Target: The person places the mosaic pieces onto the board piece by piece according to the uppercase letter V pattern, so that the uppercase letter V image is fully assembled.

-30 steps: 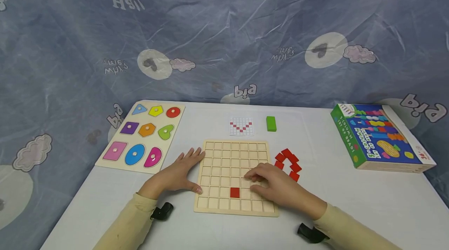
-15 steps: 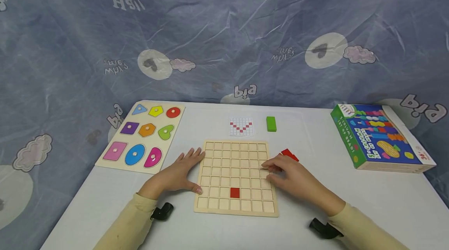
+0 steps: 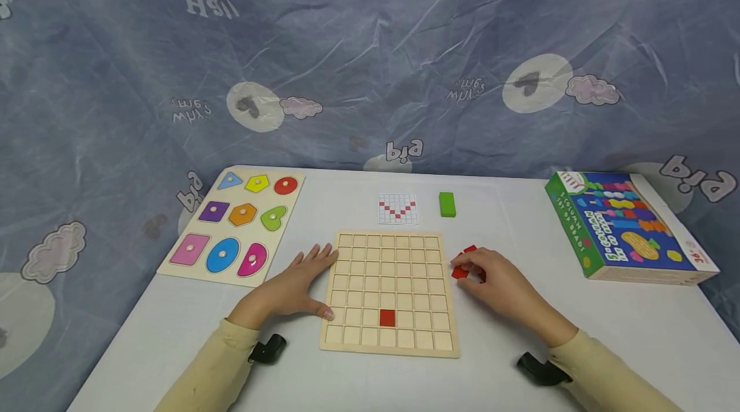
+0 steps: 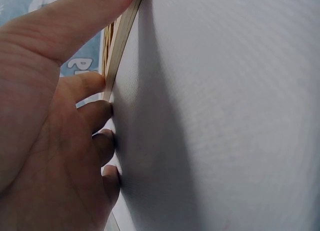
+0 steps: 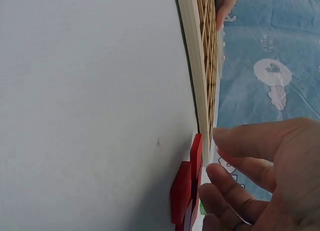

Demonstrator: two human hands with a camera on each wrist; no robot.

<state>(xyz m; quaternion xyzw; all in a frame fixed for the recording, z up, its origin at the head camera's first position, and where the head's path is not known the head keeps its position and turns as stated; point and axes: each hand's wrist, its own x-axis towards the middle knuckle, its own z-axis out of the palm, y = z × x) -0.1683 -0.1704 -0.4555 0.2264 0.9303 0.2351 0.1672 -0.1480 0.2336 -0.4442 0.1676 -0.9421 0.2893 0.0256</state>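
"Left hand (image 3: 295, 283)?"
"Unclenched, touching the grid board (image 3: 388, 283) at nine o'clock; a red square (image 3: 387, 317) sits toward its six"
"Right hand (image 3: 502, 282)?"
"Loosely curved, grasping nothing, at the red tiles (image 3: 459, 272), near the grid board's three o'clock"

The wooden grid board (image 3: 388, 285) is pale beige, ruled into squares by darker tan lines; the square tile (image 3: 387, 317) on it and the loose tiles (image 3: 460, 272) are plain red. The small pattern card (image 3: 397, 209) is white, finely gridded, with red squares in a V. The rectangular block (image 3: 448, 204) is solid green, the shape puzzle (image 3: 235, 231) cream with multicoloured pieces, the sleeves (image 3: 202, 370) plain pale yellow, and the backdrop (image 3: 347, 26) blue-grey, printed with white lettering and pink clouds
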